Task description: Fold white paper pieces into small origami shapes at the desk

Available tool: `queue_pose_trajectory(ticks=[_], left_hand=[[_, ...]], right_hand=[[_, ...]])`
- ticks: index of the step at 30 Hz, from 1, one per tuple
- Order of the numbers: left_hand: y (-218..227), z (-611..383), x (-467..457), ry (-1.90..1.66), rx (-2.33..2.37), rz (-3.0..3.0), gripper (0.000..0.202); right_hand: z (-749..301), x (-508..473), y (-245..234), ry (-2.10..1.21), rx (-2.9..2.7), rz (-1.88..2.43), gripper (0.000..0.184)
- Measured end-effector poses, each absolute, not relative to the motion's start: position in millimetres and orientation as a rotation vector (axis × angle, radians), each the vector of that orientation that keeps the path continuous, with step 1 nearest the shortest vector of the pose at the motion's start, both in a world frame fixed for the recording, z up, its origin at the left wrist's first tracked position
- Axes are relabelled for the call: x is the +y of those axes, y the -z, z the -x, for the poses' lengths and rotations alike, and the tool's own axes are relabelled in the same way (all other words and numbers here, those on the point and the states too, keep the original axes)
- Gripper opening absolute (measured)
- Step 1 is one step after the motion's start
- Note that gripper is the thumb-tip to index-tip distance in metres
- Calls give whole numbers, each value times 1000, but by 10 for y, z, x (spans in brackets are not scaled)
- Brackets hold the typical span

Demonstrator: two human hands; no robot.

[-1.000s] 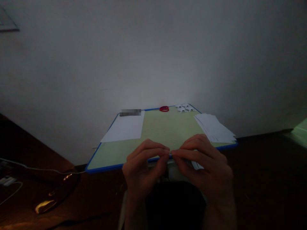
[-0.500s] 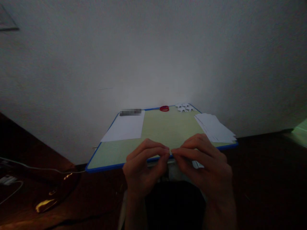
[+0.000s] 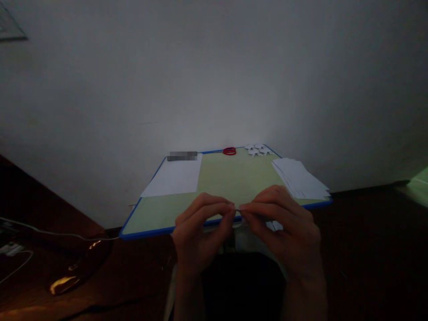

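Note:
My left hand (image 3: 200, 234) and my right hand (image 3: 284, 232) meet over the near edge of the table, thumbs and forefingers pinched tip to tip. Between the fingertips shows a thin sliver (image 3: 238, 210), too small and dim to name; both hands pinch it. Behind the right fingers a bit of white paper (image 3: 274, 225) shows, and I cannot tell whether it is held or lies lower down. Small folded white paper shapes (image 3: 258, 150) with points lie in a cluster at the back right of the table.
The pale green table (image 3: 230, 176) has a blue rim and stands against a wall. On it are a white sheet (image 3: 175, 178), a blurred dark object (image 3: 182, 156), red-handled scissors (image 3: 229, 151) and fanned white sheets (image 3: 299, 178). A white cable (image 3: 60, 234) hangs at left.
The fingertips have shifted very slightly, and the thin sliver between them shows more clearly. Everything on the table stays where it was.

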State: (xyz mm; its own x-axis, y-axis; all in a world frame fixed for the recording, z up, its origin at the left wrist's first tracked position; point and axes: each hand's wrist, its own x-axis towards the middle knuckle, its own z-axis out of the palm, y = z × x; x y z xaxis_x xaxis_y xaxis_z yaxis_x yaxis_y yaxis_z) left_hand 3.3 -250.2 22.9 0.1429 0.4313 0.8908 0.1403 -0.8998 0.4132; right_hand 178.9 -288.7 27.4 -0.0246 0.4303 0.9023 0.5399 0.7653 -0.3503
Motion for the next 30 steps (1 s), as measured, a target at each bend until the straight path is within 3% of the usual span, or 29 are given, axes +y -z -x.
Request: queue_pose_trajectory(ticks=[5,9,16,21,26,30], left_hand=[[-157,23,-2388,-1905,538,-1855,12],[-98,37,-2303,-1872,491,-1708,12],[-91,18,-2281,-1811,551,-1739,10],[-79,20,-2262,-1809,564,-1761,8],[-98,10,-2283,-1853,530,-1875,17],[-145,4,-2318,-1846,538,-2035,25]], right_hand=[[-1819,-2554,-93,-152,-1253,1002,7],[-1858,-2177,184,-529,-999,1107,33],[-1805,-1870,499,-505,-1042,1295,34],[-1785,-2024,327,-225,-1099,1282,30],[-1712,-2541,-80,-425,-1288,864,7],[-1649,-2771,-250,-319,-1469,749,11]])
